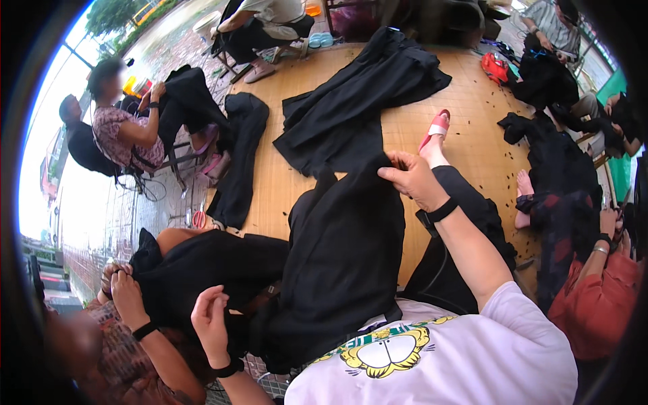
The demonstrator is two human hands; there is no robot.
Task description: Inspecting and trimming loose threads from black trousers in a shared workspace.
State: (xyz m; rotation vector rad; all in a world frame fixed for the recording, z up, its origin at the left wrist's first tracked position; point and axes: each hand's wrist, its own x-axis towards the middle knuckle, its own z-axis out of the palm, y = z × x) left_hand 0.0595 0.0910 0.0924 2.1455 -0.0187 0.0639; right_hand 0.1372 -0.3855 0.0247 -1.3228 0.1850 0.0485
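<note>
Black cloth [344,250], apparently a garment, is draped over my lap and raised knee. My right hand [416,181] pinches its upper edge between thumb and fingers, in front of my knee. Off to the left of the cloth, my left hand [210,322] is raised with its fingers bent together. Whatever it pinches, if anything, is too small to make out. Further off, a larger black garment [358,98] lies spread and folded on the tan board, close to the far edge of the cloth on my lap.
The tan board [466,88] is dotted with small dark bits. Red-handled scissors [199,218] lie at its left edge. My foot wears a red slipper [437,127]. Close at left, a co-worker's hands [125,290] hold black cloth; other seated people surround the board. A red bag [495,68] lies far right.
</note>
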